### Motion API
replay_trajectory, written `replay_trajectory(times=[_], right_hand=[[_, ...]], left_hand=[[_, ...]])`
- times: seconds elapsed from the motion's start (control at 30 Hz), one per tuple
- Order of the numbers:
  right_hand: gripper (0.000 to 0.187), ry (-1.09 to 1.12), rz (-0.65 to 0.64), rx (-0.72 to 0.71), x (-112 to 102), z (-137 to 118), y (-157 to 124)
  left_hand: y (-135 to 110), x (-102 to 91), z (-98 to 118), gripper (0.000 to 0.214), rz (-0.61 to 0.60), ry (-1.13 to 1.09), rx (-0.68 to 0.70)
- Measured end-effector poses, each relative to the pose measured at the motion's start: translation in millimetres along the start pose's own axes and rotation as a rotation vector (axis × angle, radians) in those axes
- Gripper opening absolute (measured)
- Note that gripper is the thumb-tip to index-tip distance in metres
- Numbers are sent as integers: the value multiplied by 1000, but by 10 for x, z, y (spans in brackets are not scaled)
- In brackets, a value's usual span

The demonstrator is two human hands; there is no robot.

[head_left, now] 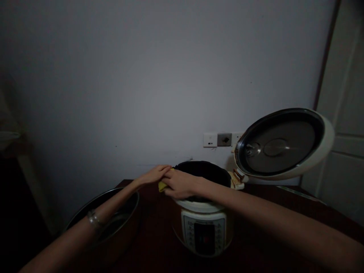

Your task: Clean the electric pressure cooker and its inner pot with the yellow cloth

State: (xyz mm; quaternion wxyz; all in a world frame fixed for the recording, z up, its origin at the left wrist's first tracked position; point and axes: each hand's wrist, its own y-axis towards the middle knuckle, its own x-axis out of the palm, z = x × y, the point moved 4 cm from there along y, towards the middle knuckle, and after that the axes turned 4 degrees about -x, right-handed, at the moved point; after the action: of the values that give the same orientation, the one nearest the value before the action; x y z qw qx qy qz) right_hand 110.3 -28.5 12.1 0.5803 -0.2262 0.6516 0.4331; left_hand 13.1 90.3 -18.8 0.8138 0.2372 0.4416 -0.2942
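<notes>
An electric pressure cooker stands in front of me with its round lid swung up on the right-hand hinge. My right hand is closed over a yellow cloth at the left rim of the cooker. Most of the cloth is hidden under the fingers. My left hand reaches in from the left, its fingers stretched out flat and its fingertips meeting the right hand at the rim. The dark inside of the cooker shows behind my right hand; its bottom is out of sight.
A large metal basin sits left of the cooker, under my left forearm. Both stand on a dark red table. Behind are a pale wall with sockets and, at right, a door. The light is dim.
</notes>
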Motion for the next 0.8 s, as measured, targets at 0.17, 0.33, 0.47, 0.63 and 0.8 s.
replay_trajectory(times=[0.17,0.33,0.47,0.63,0.8], right_hand=[[37,-113,154,126,-330,-339,-604],[39,-371,406,360,-337,-410,-1492],[45,-449,503,480,-73,-339,-2084],[64,-417,496,595,233,-219,-2328],[66,-332,518,621,397,-143,-2260]], left_hand=[[-252,254,22,77,19,199,-40],[-504,270,219,81,3,257,5],[-677,237,258,80,-51,265,48],[-635,207,280,74,-19,267,120],[-539,241,292,65,128,266,56]])
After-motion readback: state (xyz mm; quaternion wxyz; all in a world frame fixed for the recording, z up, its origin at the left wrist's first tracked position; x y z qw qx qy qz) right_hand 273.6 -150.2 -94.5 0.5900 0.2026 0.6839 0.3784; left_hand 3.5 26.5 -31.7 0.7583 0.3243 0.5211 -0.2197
